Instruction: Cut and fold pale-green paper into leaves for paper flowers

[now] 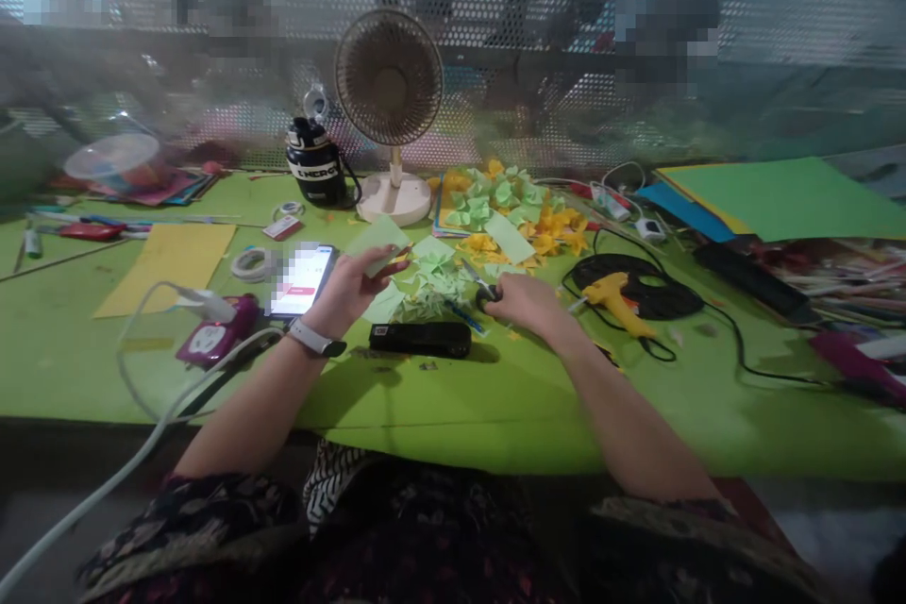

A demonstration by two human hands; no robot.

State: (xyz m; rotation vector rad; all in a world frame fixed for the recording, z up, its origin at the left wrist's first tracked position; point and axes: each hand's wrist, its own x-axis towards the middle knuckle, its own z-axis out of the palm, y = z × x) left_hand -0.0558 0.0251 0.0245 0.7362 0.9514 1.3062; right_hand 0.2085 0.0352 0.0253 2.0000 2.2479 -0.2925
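My right hand (524, 304) is closed around the dark handles of a pair of scissors (482, 281). Their blades point away to the upper left, toward a loose pile of light green paper scraps (431, 288). On the other side of the pile, my left hand (354, 285) has its fingers stretched out and apart, over pale green paper pieces (382, 302). Whether its fingertips touch a piece I cannot tell. A black stapler (421, 339) lies in front of the pile, between my wrists. Behind are folded green paper flowers (502, 193) and yellow ones (562, 228).
A phone (301, 281) and tape roll (250, 264) lie left, near a purple power adapter (216, 332) with a white cable. A fan (391, 80) and black jug (315, 165) stand behind. At right are a yellow glue gun (614, 297), its black cord, and coloured sheets (764, 198).
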